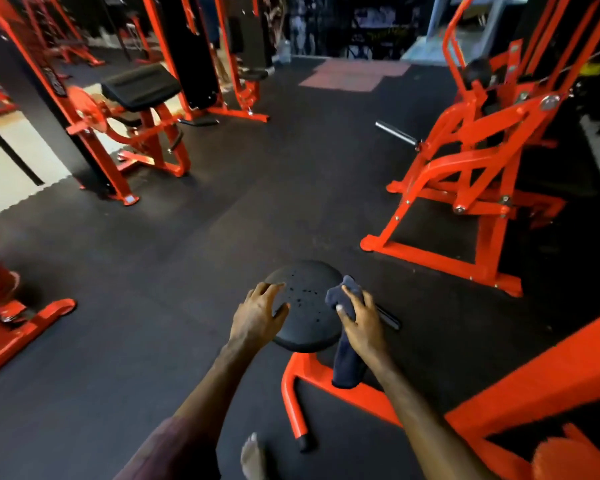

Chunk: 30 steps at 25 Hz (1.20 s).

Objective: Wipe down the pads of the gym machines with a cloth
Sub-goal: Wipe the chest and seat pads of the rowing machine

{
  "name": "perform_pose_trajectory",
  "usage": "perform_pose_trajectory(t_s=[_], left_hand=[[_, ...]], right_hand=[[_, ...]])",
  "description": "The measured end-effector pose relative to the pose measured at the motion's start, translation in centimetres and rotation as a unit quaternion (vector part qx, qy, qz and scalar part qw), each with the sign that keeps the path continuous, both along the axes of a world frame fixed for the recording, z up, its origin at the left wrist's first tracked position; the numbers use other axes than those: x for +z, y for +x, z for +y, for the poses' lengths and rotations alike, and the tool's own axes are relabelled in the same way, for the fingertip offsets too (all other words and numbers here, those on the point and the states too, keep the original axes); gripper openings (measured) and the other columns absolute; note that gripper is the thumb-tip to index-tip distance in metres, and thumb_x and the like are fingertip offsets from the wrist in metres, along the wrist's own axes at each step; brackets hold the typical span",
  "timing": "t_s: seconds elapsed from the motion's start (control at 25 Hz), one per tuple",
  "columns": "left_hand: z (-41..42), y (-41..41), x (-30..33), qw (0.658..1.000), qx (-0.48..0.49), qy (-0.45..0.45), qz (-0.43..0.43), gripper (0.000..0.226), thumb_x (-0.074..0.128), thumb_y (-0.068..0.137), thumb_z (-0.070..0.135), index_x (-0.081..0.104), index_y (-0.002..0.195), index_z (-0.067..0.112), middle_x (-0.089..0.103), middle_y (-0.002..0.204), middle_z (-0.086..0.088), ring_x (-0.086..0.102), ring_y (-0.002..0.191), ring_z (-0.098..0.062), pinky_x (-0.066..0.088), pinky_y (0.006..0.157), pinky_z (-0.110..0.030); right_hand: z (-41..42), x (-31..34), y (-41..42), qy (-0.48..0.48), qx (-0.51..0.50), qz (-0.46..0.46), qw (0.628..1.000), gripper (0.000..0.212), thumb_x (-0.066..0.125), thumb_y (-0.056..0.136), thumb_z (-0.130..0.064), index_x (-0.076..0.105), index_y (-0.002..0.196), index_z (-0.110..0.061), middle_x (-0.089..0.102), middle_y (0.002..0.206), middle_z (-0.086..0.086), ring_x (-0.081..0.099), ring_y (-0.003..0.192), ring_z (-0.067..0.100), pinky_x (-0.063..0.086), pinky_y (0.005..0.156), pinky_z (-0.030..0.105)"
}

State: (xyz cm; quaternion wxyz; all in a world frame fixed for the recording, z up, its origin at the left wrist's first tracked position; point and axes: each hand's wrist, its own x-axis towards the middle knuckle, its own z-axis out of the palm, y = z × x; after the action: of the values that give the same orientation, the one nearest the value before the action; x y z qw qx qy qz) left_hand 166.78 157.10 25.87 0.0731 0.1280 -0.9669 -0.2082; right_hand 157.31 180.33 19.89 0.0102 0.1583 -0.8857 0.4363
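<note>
A round black seat pad (307, 299) dotted with small droplets stands on an orange frame (298, 386) just in front of me. My left hand (257, 315) rests on the pad's left side, fingers spread and lightly bent. My right hand (361, 322) grips a dark blue cloth (347, 344) at the pad's right edge. One end of the cloth is bunched on the pad above my fingers, and the other end hangs down beside the seat post.
Orange machines stand around on dark rubber flooring: one with a black pad (141, 86) at the upper left, a plate-loaded frame (465, 181) at the right, another base (21, 317) at the left. An orange beam (548, 382) crosses the lower right. My bare foot (252, 457) is below.
</note>
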Motion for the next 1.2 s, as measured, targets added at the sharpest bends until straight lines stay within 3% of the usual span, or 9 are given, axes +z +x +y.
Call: perform_pose_trajectory(t_s=[0.2,0.32,0.4,0.52,0.64,0.84,0.96,1.08,1.2], left_hand=[[-8.5,-8.6,-9.4,0.998,-0.052,0.040,0.004,0.061,0.048,0.097,0.057,0.057,0.147,0.023,0.057,0.138,-0.002,0.059,0.122,-0.034,0.058,0.090,-0.054],[-12.8,-12.9,-14.0,0.996,-0.062,0.070,-0.016,0.061,0.047,0.100,0.055,0.053,0.151,0.022,0.054,0.144,-0.005,0.054,0.129,-0.035,0.055,0.100,-0.052],[-14.6,-15.4,-16.8,0.993,-0.076,0.089,-0.031,0.061,0.044,0.103,0.055,0.050,0.154,0.021,0.051,0.151,-0.007,0.051,0.136,-0.034,0.049,0.110,-0.051],[-14.6,-17.4,-19.4,0.983,-0.079,0.154,-0.051,0.061,0.037,0.109,0.053,0.042,0.159,0.020,0.040,0.165,-0.005,0.036,0.151,-0.026,0.035,0.123,-0.052],[-13.3,-17.6,-20.8,0.986,-0.048,0.153,-0.054,0.055,0.030,0.113,0.049,0.034,0.164,0.028,0.027,0.172,0.004,0.026,0.156,-0.019,0.036,0.124,-0.051],[-12.8,-17.3,-21.9,0.993,-0.025,0.113,-0.002,0.048,0.038,0.115,0.035,0.039,0.163,0.027,0.033,0.170,0.005,0.039,0.151,-0.021,0.051,0.110,-0.047],[-12.5,-17.6,-21.4,0.993,-0.020,0.112,-0.005,0.048,0.038,0.115,0.034,0.039,0.162,0.029,0.033,0.170,0.007,0.041,0.148,-0.021,0.054,0.106,-0.047],[-12.9,-18.1,-21.3,0.994,-0.055,0.095,-0.017,0.049,0.034,0.114,0.036,0.038,0.163,0.027,0.033,0.170,0.005,0.042,0.148,-0.023,0.044,0.116,-0.039],[-13.0,-18.6,-21.1,0.994,-0.065,0.083,-0.028,0.051,0.031,0.114,0.037,0.036,0.164,0.028,0.032,0.170,0.004,0.039,0.151,-0.022,0.029,0.116,-0.029]], right_hand=[[-6.6,-7.4,-4.6,0.042,-0.120,0.016,0.992,0.064,0.046,0.096,-0.049,0.063,0.144,-0.010,0.050,0.152,0.028,0.050,0.134,0.041,0.030,0.112,0.036],[-9.6,-11.0,-4.5,0.118,-0.139,-0.032,0.983,0.065,0.044,0.098,-0.054,0.052,0.155,-0.023,0.047,0.155,0.021,0.049,0.138,0.045,0.036,0.114,0.045],[-11.0,-12.4,-3.5,0.237,-0.145,-0.029,0.960,0.064,0.045,0.099,-0.058,0.044,0.159,-0.036,0.042,0.161,0.007,0.041,0.146,0.041,0.038,0.116,0.054],[-12.7,-12.8,-2.2,0.330,-0.146,-0.042,0.932,0.068,0.050,0.100,-0.057,0.032,0.163,-0.041,0.027,0.172,-0.001,0.023,0.156,0.040,0.025,0.123,0.061],[-13.3,-13.4,-4.2,0.354,-0.173,-0.038,0.918,0.068,0.042,0.104,-0.059,0.024,0.166,-0.037,0.021,0.174,0.000,0.015,0.160,0.038,0.022,0.124,0.063],[-13.0,-13.7,-12.2,0.343,-0.216,-0.058,0.912,0.062,0.033,0.107,-0.057,0.031,0.164,-0.032,0.030,0.170,0.005,0.027,0.156,0.036,0.036,0.118,0.058],[-13.2,-13.5,-6.0,0.335,-0.218,-0.076,0.913,0.066,0.042,0.108,-0.055,0.025,0.167,-0.029,0.020,0.174,0.008,0.018,0.159,0.040,0.028,0.124,0.059],[-13.6,-12.9,1.0,0.302,-0.205,-0.113,0.924,0.072,0.050,0.106,-0.051,0.022,0.168,-0.027,0.011,0.176,0.008,0.007,0.161,0.042,0.026,0.124,0.063],[-13.6,-13.4,-4.3,0.334,-0.217,-0.113,0.910,0.066,0.039,0.108,-0.057,0.028,0.166,-0.028,0.017,0.175,0.006,0.009,0.161,0.040,0.022,0.124,0.064]])
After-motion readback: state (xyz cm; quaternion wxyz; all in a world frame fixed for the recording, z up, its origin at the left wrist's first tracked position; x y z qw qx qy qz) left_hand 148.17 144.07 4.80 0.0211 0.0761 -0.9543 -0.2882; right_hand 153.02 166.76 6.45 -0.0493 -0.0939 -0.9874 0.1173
